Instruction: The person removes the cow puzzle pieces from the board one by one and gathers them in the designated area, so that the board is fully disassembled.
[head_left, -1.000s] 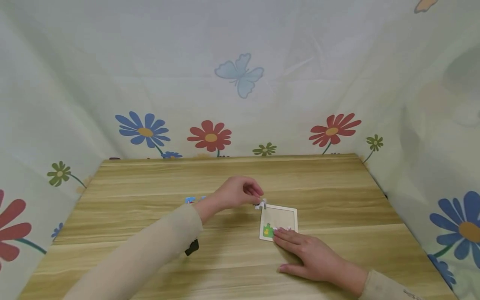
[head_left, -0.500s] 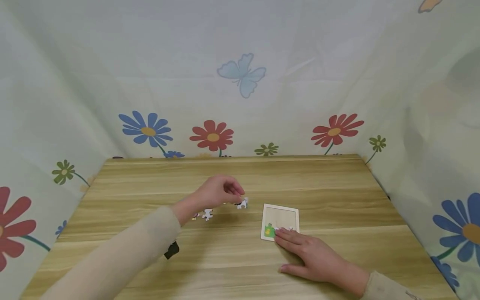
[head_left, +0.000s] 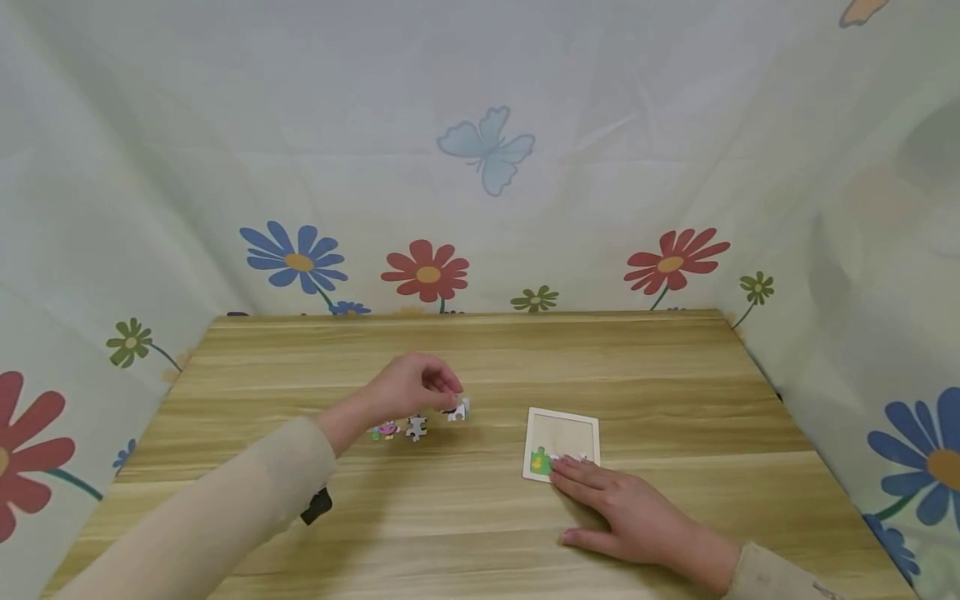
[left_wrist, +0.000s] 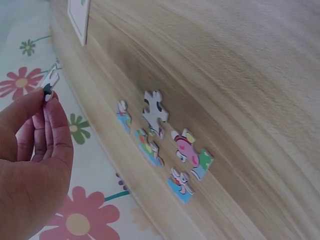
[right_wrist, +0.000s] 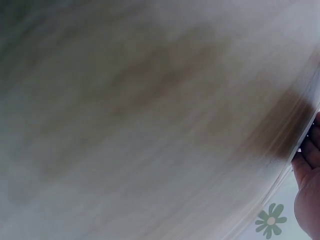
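Away toward nine o'clock goes the left hand (head_left: 408, 387), sliding off from the tray's side, with two loose pieces now showing just past its fingers! Thumb and fingertips pinch a white-and-black puzzle piece (head_left: 459, 408), which looks to be held just above the tabletop (head_left: 675, 367). Over at the tray (head_left: 562, 412), the right hand (head_left: 622, 517) hasn't budged: fingers laid out straight across the lower right corner, thumb spread off to the side over the wood.

Now the key line: from that pinched piece, the tray lies between three and four o'clock, well apart, wood grain running between. It looks nearly square, so no long axis to speak of; the held piece's own axis is too small to call from above. For the tray, the right hand is nearer, touching it; for the loose pieces, it's the left by far. The black-and-white piece (head_left: 417, 427) sits close by, between eight and nine o'clock, with the pink piece (head_left: 387, 429) beyond it on the same bearing. And the left wrist view adds three blue-edged pieces (left_wrist: 181, 185) lying around them!

Edges? The tabletop's back rim is well off at twelve, the curtain (head_left: 585, 208) rising behind. Inside the tray, a green piece (head_left: 540, 461) fills the seven o'clock corner; whatever's under the right fingers, can't tell.
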